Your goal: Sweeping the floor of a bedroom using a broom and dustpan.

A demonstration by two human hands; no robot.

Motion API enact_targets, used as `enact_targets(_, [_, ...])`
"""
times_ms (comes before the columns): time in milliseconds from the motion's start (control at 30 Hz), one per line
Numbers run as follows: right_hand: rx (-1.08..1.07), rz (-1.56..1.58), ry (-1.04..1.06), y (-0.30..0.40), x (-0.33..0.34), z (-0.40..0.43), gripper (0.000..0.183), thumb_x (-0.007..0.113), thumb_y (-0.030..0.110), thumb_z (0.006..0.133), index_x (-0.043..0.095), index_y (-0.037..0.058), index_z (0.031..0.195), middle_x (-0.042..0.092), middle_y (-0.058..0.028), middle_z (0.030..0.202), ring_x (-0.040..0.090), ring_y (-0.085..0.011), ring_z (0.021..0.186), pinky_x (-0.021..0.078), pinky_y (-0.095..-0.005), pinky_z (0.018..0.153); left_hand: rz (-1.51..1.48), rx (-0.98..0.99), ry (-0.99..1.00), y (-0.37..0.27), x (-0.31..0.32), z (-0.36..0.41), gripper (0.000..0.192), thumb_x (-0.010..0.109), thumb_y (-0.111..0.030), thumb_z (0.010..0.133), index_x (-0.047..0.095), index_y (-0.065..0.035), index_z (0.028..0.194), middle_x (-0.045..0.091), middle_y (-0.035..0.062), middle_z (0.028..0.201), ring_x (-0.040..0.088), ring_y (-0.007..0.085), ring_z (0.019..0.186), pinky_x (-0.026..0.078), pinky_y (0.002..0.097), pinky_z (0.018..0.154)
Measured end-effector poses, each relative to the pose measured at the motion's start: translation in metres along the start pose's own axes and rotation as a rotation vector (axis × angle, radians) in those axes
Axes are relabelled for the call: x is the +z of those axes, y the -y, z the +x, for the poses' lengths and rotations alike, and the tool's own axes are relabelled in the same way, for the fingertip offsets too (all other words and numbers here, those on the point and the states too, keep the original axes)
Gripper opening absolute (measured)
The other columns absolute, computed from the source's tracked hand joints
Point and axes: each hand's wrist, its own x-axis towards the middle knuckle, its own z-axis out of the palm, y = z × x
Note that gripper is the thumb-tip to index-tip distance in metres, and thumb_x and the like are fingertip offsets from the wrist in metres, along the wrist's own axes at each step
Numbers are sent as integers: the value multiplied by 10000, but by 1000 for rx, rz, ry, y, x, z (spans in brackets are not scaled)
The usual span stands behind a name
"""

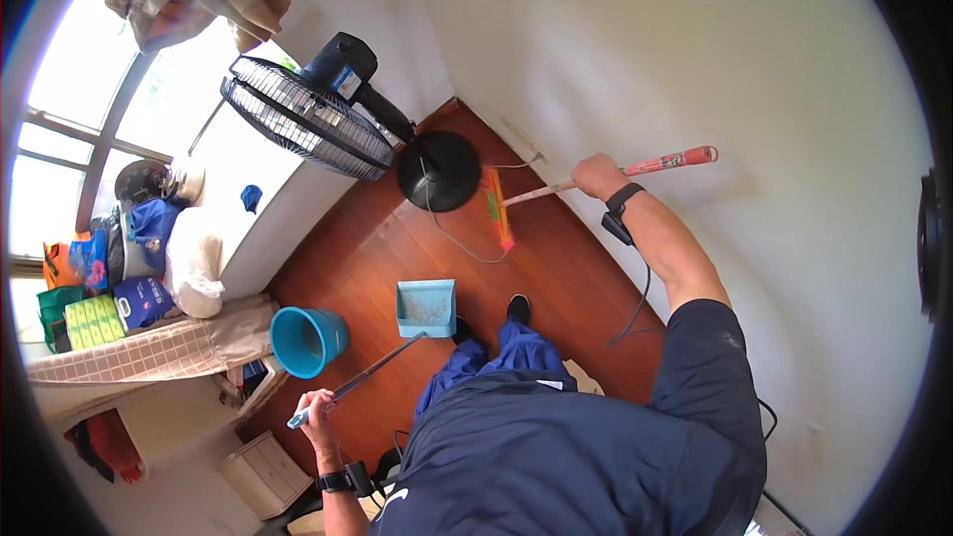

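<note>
My left hand (319,411) grips the handle of a light blue long-handled dustpan (426,307), whose pan rests by my feet with grey dust in it. With my right hand (598,176) I hold the pink patterned handle of a broom (674,159). The orange, green and pink broom head (496,210) is at the floor beside the round black base of a standing fan (439,171). The dustpan and the broom head are apart.
A blue bucket (339,335) stands left of the dustpan. The fan's power cord (465,249) loops across the wooden floor to a wall outlet. Bags (145,301) crowd the window sill at left. A small drawer cabinet (266,473) stands at lower left, and a bare wall (782,164) runs along the right.
</note>
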Motion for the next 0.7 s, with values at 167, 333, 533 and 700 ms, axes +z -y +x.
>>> enact_targets(167, [10, 130, 55, 3, 12, 21, 150, 561, 131, 770, 695, 67, 786, 677, -125, 837, 655, -312, 777, 522, -408, 663, 20, -12, -46, -4, 21, 7, 125, 524, -76, 814, 548, -23, 703, 577, 87, 743, 567, 153, 705, 473, 253, 604])
enact_targets(333, [131, 482, 54, 27, 42, 8, 206, 520, 151, 798, 679, 29, 845, 659, -189, 868, 634, -364, 812, 503, -449, 696, 71, -4, -27, 1, 22, 18, 122, 530, -70, 815, 557, -14, 711, 595, 97, 760, 569, 148, 690, 480, 247, 616])
enact_targets(533, [132, 659, 65, 22, 80, -47, 237, 517, 191, 815, 658, 57, 951, 642, -214, 917, 604, -386, 889, 472, -458, 778, 60, 1, 23, -1, 25, 45, 150, 540, -94, 828, 554, -7, 707, 603, 99, 778, 566, 134, 672, 493, 243, 625])
enact_targets(700, [145, 787, 125, 28, 91, -99, 259, 521, 202, 807, 642, 52, 980, 634, -218, 940, 596, -389, 877, 467, -439, 778, 37, -1, 54, 3, 25, 63, 150, 539, -103, 824, 557, -11, 707, 601, 99, 779, 564, 135, 668, 495, 240, 611])
